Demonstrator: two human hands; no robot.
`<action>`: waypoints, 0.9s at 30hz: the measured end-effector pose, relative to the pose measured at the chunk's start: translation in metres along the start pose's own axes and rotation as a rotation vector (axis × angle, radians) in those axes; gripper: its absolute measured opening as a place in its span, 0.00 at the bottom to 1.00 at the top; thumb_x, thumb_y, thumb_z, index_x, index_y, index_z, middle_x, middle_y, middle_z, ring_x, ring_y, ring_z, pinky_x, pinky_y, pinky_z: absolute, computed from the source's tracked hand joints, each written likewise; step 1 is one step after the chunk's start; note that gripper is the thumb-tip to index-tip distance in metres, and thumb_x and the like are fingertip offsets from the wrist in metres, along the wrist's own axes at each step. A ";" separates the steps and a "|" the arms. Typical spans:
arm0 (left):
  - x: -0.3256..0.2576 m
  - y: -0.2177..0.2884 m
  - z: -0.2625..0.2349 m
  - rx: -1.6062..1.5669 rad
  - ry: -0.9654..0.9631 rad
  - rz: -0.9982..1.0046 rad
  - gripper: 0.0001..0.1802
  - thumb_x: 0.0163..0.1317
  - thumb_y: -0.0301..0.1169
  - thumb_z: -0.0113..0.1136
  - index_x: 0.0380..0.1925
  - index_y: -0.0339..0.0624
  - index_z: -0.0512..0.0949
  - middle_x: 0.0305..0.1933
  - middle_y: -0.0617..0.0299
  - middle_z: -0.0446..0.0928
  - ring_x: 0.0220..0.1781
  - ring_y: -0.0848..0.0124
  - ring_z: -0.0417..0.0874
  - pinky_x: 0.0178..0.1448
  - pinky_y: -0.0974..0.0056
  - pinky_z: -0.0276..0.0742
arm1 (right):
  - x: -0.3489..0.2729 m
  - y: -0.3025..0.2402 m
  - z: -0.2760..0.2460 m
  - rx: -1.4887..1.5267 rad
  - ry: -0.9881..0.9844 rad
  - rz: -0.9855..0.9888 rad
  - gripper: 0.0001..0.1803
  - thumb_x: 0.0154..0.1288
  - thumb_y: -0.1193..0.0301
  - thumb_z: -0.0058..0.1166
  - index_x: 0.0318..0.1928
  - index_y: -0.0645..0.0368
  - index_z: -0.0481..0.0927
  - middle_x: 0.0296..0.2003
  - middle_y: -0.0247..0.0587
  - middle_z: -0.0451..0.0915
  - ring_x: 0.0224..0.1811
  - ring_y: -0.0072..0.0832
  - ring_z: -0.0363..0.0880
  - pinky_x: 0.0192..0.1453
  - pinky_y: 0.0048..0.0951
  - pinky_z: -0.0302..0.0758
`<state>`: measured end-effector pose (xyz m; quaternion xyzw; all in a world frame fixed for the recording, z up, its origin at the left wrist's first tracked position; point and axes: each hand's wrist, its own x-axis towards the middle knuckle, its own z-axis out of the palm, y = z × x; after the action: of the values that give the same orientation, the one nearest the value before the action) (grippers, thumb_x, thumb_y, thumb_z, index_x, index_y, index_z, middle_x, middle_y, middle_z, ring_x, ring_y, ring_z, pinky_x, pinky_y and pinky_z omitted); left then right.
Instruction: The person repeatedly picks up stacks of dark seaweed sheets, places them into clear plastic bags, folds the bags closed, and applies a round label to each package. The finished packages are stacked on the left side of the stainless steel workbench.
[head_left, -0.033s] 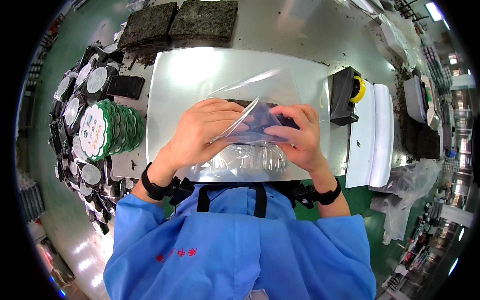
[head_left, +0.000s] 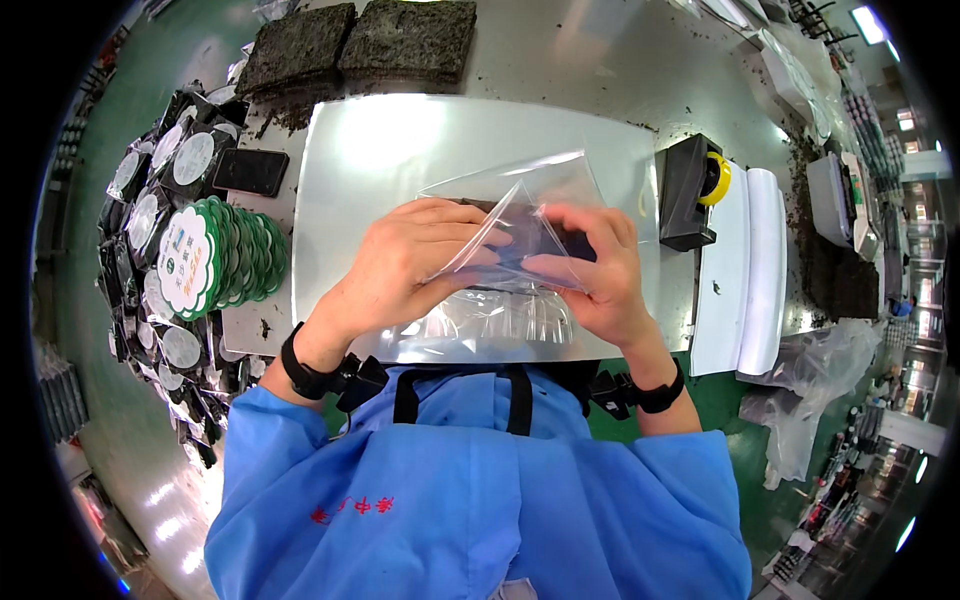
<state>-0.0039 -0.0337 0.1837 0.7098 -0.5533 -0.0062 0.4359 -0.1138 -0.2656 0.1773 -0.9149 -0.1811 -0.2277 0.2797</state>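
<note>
A sheet of clear plastic film [head_left: 560, 182] lies over a dark bundle [head_left: 478, 204] that looks like dried seaweed, on a pale smooth board [head_left: 345, 160] in front of me. My left hand [head_left: 405, 258] is curled over the left part of the bundle, its fingers close together on the film. On the right side my right hand [head_left: 608, 280] pinches the film between thumb and fingers. A folded corner of film stands up in a point between the hands. Below them, more crinkled clear plastic [head_left: 495, 320] spreads to the board's near edge. Most of the bundle is hidden.
Two dark slab stacks [head_left: 408, 42] sit at the far left. A phone [head_left: 250, 173], green-edged round labels [head_left: 190, 258] and black packages [head_left: 140, 215] are at left. A tape dispenser [head_left: 686, 205] and white paper roll [head_left: 762, 270] stand at right, with loose plastic [head_left: 815, 385] beyond.
The raised fold of film has shifted slightly right and now stands as a sharper point between my hands. The film's far corner has moved a little too. Both hands stay nearly in place.
</note>
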 end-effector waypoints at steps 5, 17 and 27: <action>-0.006 0.002 -0.002 -0.111 -0.081 -0.088 0.15 0.53 0.24 0.65 0.43 0.40 0.84 0.53 0.56 0.82 0.59 0.55 0.79 0.62 0.52 0.71 | 0.028 -0.043 -0.022 0.130 0.168 0.013 0.17 0.43 0.68 0.72 0.39 0.44 0.90 0.62 0.52 0.70 0.64 0.53 0.66 0.66 0.45 0.62; 0.001 0.004 -0.009 -0.295 -0.036 -0.240 0.10 0.58 0.31 0.67 0.37 0.37 0.84 0.51 0.57 0.81 0.54 0.58 0.80 0.60 0.55 0.72 | 0.008 -0.032 -0.013 0.541 -0.140 0.727 0.16 0.61 0.83 0.58 0.50 0.67 0.75 0.37 0.42 0.87 0.40 0.23 0.84 0.50 0.24 0.79; 0.019 -0.012 -0.012 -0.860 -0.110 -0.507 0.38 0.52 0.27 0.74 0.64 0.37 0.68 0.50 0.52 0.82 0.54 0.70 0.81 0.63 0.62 0.73 | 0.007 -0.031 -0.027 0.538 -0.207 0.779 0.15 0.58 0.82 0.59 0.46 0.70 0.76 0.33 0.44 0.87 0.39 0.23 0.84 0.47 0.24 0.80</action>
<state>0.0189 -0.0417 0.1922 0.5767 -0.3328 -0.3768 0.6439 -0.1304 -0.2558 0.2140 -0.8278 0.0954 0.0409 0.5514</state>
